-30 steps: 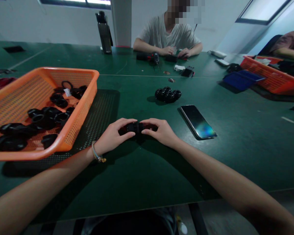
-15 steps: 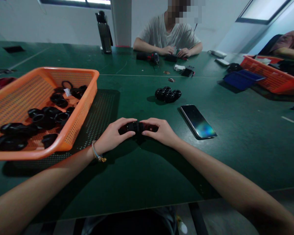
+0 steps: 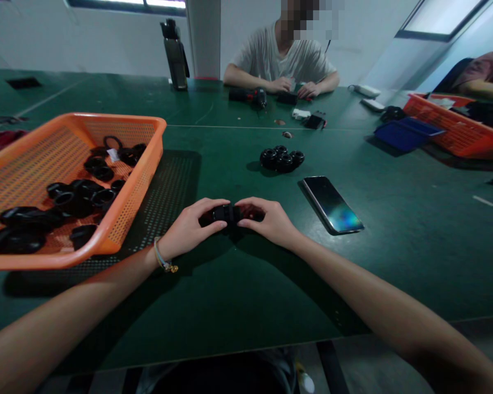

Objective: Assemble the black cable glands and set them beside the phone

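Observation:
Low over the green table, my left hand (image 3: 193, 226) curls its thumb and fingers around one end of a glossy black part (image 3: 223, 213). My right hand (image 3: 270, 220) grips the other end, thumb toward me and fingers on the far side. The part's middle shows between the two sets of fingertips; its ends are partly hidden by them, and whether it is one piece or two pressed together I cannot tell. Beyond my hands sits a cluster of round black parts (image 3: 282, 159). A phone (image 3: 332, 205) lies face up to the right.
An orange basket (image 3: 163, 131) holding several black parts stands on the left. Across the table (image 3: 230, 301), a person in a light shirt (image 3: 283, 63) sits behind a power drill (image 3: 248, 97). A dark bottle (image 3: 175, 57) stands at the back. Far right are a blue tray (image 3: 402, 135) and another orange basket (image 3: 460, 128).

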Demonstrator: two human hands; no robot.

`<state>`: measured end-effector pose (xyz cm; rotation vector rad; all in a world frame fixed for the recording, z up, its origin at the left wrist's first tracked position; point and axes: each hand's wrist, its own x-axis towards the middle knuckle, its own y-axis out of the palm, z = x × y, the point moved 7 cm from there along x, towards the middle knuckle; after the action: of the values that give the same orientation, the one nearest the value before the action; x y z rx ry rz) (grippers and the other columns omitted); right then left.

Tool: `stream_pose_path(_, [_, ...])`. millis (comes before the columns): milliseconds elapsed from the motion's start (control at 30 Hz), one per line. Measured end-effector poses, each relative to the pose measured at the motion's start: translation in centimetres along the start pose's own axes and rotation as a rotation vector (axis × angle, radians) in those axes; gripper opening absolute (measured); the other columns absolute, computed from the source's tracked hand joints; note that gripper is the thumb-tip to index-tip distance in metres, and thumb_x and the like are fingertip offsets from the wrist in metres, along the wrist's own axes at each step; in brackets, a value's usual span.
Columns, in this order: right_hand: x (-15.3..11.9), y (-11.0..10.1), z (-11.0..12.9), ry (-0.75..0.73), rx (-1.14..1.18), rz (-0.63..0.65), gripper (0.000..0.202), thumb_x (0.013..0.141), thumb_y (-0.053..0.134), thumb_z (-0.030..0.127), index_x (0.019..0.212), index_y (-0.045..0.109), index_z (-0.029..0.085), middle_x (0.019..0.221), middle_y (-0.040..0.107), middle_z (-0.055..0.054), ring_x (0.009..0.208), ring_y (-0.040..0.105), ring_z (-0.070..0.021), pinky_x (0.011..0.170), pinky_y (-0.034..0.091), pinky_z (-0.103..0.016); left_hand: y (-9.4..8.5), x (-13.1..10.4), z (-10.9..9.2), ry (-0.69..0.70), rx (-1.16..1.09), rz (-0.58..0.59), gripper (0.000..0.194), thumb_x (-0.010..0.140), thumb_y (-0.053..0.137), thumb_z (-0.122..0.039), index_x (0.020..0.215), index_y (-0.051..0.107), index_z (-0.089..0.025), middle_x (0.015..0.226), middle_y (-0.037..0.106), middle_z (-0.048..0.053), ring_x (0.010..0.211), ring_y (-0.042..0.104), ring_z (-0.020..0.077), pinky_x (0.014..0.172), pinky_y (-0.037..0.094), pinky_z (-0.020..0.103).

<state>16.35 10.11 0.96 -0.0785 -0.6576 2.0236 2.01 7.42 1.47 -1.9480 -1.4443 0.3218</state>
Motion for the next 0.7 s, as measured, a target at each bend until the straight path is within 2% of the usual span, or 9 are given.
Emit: stream_pose_path(700, [0.06,0.0,0.07,0.018,-0.049,0.027,0.025,0.073,0.066,0.018,0.098,0.065,0.017,0.089,0.07,-0.003,0.074,0.063,-0.0129,0.068,0.049,-0.029,-0.1,0.01,-0.15,0.007,-0.014,0.005,0.039,0.079,0.054,-0.035,0.114,0.056,-0.018,0.107,0.061,0.007,0.095,0.058,0.0203,0.085,0.047,0.035])
